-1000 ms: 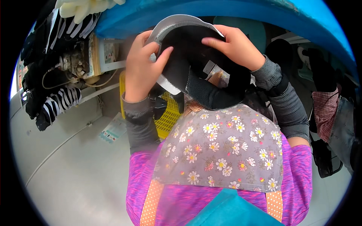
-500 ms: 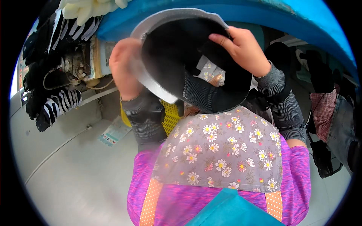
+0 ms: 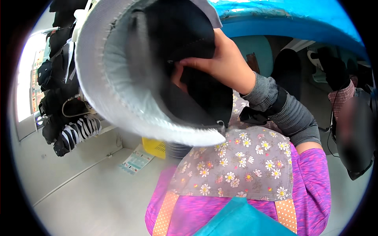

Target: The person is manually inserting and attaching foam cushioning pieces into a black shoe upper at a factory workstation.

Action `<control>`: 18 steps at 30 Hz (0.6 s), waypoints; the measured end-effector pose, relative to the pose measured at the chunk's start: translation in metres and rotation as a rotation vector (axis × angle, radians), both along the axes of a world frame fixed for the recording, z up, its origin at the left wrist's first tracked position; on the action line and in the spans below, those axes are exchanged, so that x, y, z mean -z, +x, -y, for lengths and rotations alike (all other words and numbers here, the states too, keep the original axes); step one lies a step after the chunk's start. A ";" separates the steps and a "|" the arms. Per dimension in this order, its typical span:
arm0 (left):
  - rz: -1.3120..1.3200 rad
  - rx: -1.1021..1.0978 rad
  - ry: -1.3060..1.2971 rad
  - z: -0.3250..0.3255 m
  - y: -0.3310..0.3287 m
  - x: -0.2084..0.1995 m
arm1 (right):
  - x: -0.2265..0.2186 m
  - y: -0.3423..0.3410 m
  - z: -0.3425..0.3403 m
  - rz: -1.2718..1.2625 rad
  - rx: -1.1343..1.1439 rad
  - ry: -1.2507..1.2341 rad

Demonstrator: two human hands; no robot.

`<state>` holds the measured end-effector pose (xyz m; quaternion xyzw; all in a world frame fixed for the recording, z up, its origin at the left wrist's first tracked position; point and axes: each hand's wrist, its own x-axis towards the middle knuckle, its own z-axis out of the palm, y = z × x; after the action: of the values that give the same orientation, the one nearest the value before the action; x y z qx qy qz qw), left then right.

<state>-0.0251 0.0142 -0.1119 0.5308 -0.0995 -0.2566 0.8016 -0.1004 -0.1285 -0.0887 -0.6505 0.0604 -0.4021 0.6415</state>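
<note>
A hat with a wide pale grey brim and a black inner crown fills the upper middle, raised and tilted so its inside faces me. My right hand is closed on its black part from the right, thumb over the cloth. A fingertip shows through the dark inside below that thumb; I cannot tell which hand it belongs to. The hat hides my left hand; only a bit of striped left sleeve shows beneath the brim. Part of the hat is smeared by motion.
Under the hat, a flowered grey apron covers my front. A blue-covered work surface curves across the top. Black-and-white striped pieces hang at left. A yellow basket and a printed sheet lie low left. A person in jeans and a checked garment is at right.
The hat has come closer, moved left and turned so its grey brim sweeps down the left. My right hand has shifted left with it; my left hand has gone behind the hat.
</note>
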 end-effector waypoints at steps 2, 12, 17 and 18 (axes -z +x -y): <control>0.003 0.008 0.013 0.001 -0.002 0.001 | -0.005 0.001 -0.001 -0.037 0.050 -0.049; -0.172 -0.006 -0.197 0.017 -0.014 -0.002 | 0.002 0.004 0.003 -0.116 0.058 0.079; 0.190 -0.066 0.286 -0.004 -0.004 -0.005 | 0.008 0.005 -0.003 -0.050 0.055 0.025; 0.190 -0.069 0.286 -0.005 -0.002 -0.006 | 0.008 0.003 -0.005 -0.050 0.052 0.026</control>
<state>-0.0269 0.0190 -0.1058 0.6646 -0.1190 -0.1888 0.7131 -0.0970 -0.1240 -0.0964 -0.6503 0.0983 -0.4014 0.6375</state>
